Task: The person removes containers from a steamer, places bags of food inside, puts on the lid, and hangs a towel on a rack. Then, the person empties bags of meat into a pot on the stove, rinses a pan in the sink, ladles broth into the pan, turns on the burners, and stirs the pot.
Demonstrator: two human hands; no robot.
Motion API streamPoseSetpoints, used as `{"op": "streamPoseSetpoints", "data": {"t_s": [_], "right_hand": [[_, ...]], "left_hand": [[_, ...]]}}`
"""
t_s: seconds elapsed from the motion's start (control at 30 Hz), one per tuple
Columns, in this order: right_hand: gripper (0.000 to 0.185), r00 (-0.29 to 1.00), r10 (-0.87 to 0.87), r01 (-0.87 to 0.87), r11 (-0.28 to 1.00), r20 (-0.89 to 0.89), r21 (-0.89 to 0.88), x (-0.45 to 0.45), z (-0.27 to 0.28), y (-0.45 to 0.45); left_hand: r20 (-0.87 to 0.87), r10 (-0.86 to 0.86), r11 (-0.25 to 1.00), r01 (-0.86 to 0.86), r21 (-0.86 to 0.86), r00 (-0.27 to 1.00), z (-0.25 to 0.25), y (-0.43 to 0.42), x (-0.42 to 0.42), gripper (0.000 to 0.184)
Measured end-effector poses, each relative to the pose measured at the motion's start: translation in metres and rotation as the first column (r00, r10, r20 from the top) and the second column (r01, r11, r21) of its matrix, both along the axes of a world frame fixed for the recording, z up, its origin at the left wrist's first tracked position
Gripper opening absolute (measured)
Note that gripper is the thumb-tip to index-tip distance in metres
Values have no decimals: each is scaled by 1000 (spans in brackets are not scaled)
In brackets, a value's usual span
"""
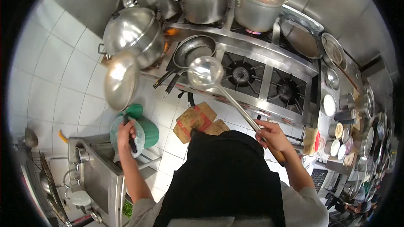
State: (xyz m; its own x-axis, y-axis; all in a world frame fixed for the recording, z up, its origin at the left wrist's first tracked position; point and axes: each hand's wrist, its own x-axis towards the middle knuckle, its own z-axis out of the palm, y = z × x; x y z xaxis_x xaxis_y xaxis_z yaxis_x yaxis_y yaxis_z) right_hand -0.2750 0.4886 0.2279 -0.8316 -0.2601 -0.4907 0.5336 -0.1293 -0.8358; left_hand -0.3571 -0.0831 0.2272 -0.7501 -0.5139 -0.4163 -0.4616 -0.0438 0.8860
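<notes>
My left hand (127, 134) is closed around the dark handle of a frying pan (121, 80), which is tilted up on its side above a green bucket (148, 133). A ladle (205, 73) with a long metal shaft and a wooden end is gripped in my right hand (271, 135). Its shiny round bowl hangs out in front of the stove edge, close to a dark pan (194, 50) resting on the left burner. Whether the tilted pan holds anything is hard to make out.
A gas stove (252, 82) spans the front, with a domed pot (134, 29) over flames at its left. Large stockpots (201, 0) stand behind, one pot (260, 10) holding pinkish pieces. A metal sink (99, 176) is at left; flattened cardboard (195, 122) lies on the floor.
</notes>
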Motion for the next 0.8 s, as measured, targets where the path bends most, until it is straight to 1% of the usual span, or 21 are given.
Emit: {"op": "streamPoseSetpoints", "data": {"t_s": [0.03,0.07,0.13,0.17,0.2,0.23,0.27,0.33,0.37,0.4,0.43,0.47,0.5,0.53,0.6,0.63,0.7,0.73,0.77,0.8], "right_hand": [[46,998,-67,67,998,6,-3,14,-4,8],[45,990,-138,138,990,11,-7,24,-7,17],[45,974,-226,227,973,28,-29,41,-9,28],[46,958,-284,285,958,35,-34,51,-13,33],[47,936,-349,351,936,44,-34,63,-14,38],[46,892,-443,449,892,94,-54,70,-1,35],[46,848,-520,527,847,101,-66,82,-5,39],[45,758,-642,652,753,116,-94,98,-15,44],[48,726,-681,688,719,93,-103,105,-6,46],[50,666,-739,745,655,102,-123,111,-3,49],[50,612,-787,790,609,77,-70,116,-1,54],[51,560,-827,828,560,49,-18,121,-1,61],[51,531,-847,846,529,-18,58,125,1,71],[51,503,-860,864,498,-83,79,127,0,83],[50,458,-873,881,420,-168,217,125,3,113],[49,455,-862,881,398,-223,256,121,3,128],[48,430,-827,895,338,-363,291,111,-6,163],[49,439,-802,875,280,-404,395,106,-14,180],[50,457,-772,844,219,-442,490,100,-16,197],[51,483,-736,802,154,-475,577,93,-21,216]], "left_hand": [[7,-189,981,189,-38,982,-1,18,-27,23],[20,-374,924,374,-75,927,-9,31,-53,24],[-21,-526,851,526,-1,851,-44,46,-107,24],[46,-572,819,573,-17,819,-59,53,-135,23],[70,-583,812,584,2,810,-74,63,-159,22],[101,-659,749,663,-10,746,-88,70,-186,22],[126,-719,686,727,-30,684,-99,75,-208,21],[152,-771,625,781,-7,619,-116,83,-242,20],[169,-789,601,799,9,591,-122,86,-252,20],[160,-803,585,811,23,574,-125,90,-257,20],[146,-814,572,819,39,562,-124,94,-263,19],[194,-810,566,824,13,553,-116,102,-266,19],[196,-808,571,821,24,556,-121,101,-271,19],[207,-800,581,813,36,563,-127,98,-276,19],[244,-808,546,837,-32,536,-125,103,-282,23],[256,-811,527,847,-70,526,-123,108,-285,25],[309,-812,449,868,-212,495,-128,121,-284,28],[338,-806,405,870,-283,485,-133,121,-281,30],[276,-838,411,877,-250,471,-164,108,-288,32],[318,-813,405,866,-295,488,-158,117,-284,33]]}}
